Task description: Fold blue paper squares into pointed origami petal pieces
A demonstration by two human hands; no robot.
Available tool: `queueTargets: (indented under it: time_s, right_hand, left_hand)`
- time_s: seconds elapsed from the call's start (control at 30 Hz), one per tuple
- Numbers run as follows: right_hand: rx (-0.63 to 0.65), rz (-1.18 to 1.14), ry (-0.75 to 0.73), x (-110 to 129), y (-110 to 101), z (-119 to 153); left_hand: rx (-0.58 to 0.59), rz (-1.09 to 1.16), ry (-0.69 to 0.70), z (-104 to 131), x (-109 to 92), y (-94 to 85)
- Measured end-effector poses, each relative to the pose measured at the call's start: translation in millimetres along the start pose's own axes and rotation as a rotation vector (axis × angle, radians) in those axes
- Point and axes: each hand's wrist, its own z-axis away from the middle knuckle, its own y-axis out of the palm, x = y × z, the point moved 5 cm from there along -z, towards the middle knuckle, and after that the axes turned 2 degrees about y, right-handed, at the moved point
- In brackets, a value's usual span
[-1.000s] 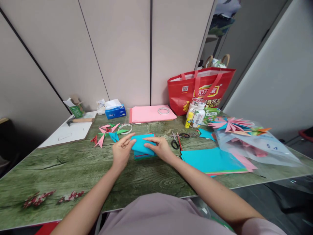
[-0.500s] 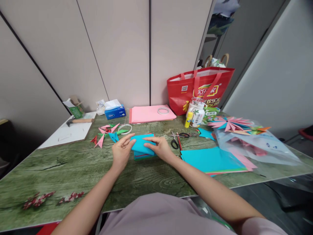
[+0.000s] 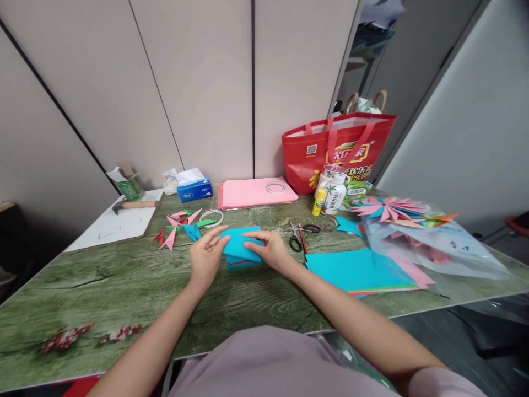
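A blue sheet of paper [image 3: 238, 242], folded over, is held between both hands above a small stack of coloured paper [image 3: 239, 265]. My left hand [image 3: 206, 255] pinches its left edge with thumb and fingers. At the right edge my right hand [image 3: 269, 251] grips the same paper, thumb on top. Just left of my left hand lies a folded blue paper piece [image 3: 192, 232], beside pink, green and red folded pieces [image 3: 169, 238]. Scissors [image 3: 295, 238] with black handles and a red pencil [image 3: 303, 241] lie right of my right hand.
Large blue sheets [image 3: 355, 270] lie to the right, near a plastic bag [image 3: 446, 253] and a folded paper star [image 3: 388, 209]. Behind stand a red shopping bag [image 3: 301, 165], a yellow glue stick [image 3: 318, 203] and a tissue box [image 3: 194, 191]. A hammer [image 3: 136, 204] rests on a white board.
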Motion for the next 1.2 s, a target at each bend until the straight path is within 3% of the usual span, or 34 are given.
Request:
queueTargets:
  time_s: [0.33,0.63,1.0,1.2]
  right_hand:
    - [-0.019,0.034,0.032,1,0,0]
    - [-0.016,-0.080,0.084,-3,2,-1]
    - [-0.171,-0.076,0.038,2,-12,-1]
    - [-0.169,-0.068,0.031,1,-11,-2]
  left_hand:
    - [-0.006,-0.075,0.016,0,-2,-0.5]
    - [0.040,-0.111,0.013,5,-8,4.7]
    - [0.210,0.091,-0.261,5,5,14.4]
    - [0.193,0.089,-0.261,8,1,15.1]
